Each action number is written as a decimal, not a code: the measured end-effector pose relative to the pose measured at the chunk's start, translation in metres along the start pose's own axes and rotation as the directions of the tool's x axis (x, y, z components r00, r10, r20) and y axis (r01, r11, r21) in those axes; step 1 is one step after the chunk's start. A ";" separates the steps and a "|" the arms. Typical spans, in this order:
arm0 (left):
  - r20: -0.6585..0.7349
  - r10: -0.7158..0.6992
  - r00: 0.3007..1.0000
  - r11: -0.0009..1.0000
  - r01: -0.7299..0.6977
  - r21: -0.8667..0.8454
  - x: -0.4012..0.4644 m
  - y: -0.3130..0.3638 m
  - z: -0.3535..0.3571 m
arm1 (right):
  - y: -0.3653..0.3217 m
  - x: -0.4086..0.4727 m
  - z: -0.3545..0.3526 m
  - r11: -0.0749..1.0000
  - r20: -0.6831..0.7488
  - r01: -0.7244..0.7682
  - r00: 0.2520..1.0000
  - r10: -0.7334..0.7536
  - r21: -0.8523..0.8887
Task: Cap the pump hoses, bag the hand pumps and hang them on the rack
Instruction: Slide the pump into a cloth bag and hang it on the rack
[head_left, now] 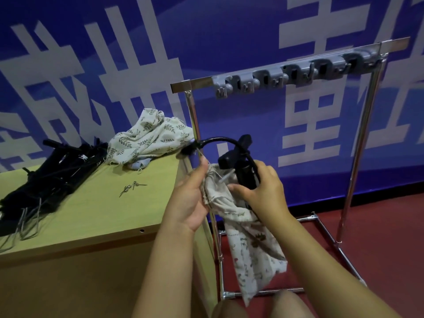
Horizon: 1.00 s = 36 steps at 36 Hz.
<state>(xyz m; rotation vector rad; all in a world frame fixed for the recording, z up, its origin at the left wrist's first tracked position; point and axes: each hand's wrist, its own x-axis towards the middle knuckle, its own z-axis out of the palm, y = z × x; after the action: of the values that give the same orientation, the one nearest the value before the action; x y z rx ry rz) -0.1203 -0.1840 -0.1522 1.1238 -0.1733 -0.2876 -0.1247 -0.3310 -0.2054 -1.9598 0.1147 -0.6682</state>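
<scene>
A chrome tube rack (358, 143) with a grey plastic hook strip (296, 72) stands against the blue banner wall, beside a tan wooden table (96, 216) bearing a pile of black hand pumps (52, 175) and a heap of leaf-printed cloth bags (149, 136). In front of the rack hangs a printed cloth drawstring bag (252, 246) with a black hand pump (245, 171) half inside it, handle and curved hose sticking out. The left hand (190, 193) pinches the bag's mouth; the right hand (263, 189) grips the pump barrel.

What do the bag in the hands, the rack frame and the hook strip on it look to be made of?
Bag: thin woven cloth, matte, printed; it folds and hangs limp. Rack frame: polished, probably chromed metal tube, with bright reflections. Hook strip: likely moulded grey plastic, uniform dull sheen.
</scene>
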 end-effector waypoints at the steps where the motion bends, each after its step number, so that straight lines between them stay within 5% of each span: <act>1: -0.048 0.014 0.999 1.000 -0.013 0.016 0.001 0.000 0.000 | 0.001 -0.001 -0.001 0.999 0.026 -0.012 1.000 0.011 0.031; 9: -0.206 0.073 0.976 0.989 -0.045 0.137 0.013 -0.001 -0.015 | 0.018 0.003 -0.012 0.981 0.128 -0.142 0.984 0.125 0.130; 17: -0.266 0.034 0.963 0.999 -0.032 0.012 0.021 0.005 -0.025 | 0.017 0.009 -0.021 0.801 0.103 -0.230 0.973 0.208 0.553; 21: -0.240 -0.053 0.969 0.999 0.054 -0.005 0.024 -0.005 -0.019 | 0.002 0.011 -0.018 0.842 -0.017 -0.247 0.957 0.291 0.480; 27: -0.366 -0.002 0.931 0.988 0.059 0.143 0.032 -0.017 -0.023 | -0.010 0.010 -0.014 0.937 -0.114 -0.216 0.960 0.254 0.274; 36: -0.352 0.097 0.931 0.924 0.046 0.379 0.023 -0.012 -0.048 | -0.001 0.021 -0.044 0.905 0.056 -0.259 0.965 0.256 0.337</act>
<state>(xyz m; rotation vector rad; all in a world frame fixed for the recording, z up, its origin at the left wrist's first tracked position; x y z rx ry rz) -0.0864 -0.1547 -0.1835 1.5414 0.0935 -0.0122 -0.1290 -0.3738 -0.1814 -1.5771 0.2319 -0.4669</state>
